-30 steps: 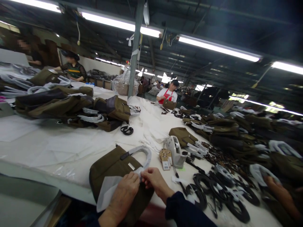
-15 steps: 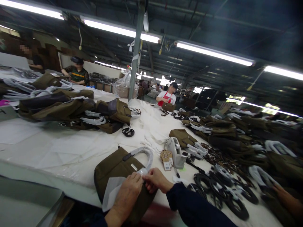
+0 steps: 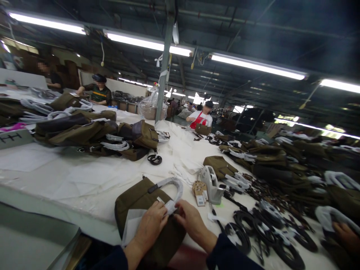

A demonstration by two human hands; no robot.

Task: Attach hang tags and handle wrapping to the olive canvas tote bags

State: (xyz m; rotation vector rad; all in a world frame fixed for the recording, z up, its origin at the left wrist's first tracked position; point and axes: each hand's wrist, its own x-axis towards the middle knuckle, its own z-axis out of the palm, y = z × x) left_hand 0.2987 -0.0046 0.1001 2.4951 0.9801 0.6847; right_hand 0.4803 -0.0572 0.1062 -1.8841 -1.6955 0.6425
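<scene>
An olive bag (image 3: 132, 197) lies at the table's near edge, its looped handle (image 3: 177, 184) covered in white wrapping. My left hand (image 3: 153, 222) is closed on the wrapped handle near its lower end. Beside it, my right hand (image 3: 191, 221) touches the same wrapping, thumb and fingers bent round it; what lies between the fingertips is too small to name. A white sheet (image 3: 132, 221) sticks out from under my left hand over the bag.
A white dispenser (image 3: 211, 184) and tan tags (image 3: 200, 193) stand right of the bag. Black coiled straps (image 3: 270, 232) lie further right. Bags (image 3: 75, 129) are piled at left and right. Another person's hand (image 3: 347, 236) holds a bag handle at far right.
My right hand has turned and its fingers have spread a little along the handle wrapping. My left hand stays on the handle. The view has shifted slightly.
</scene>
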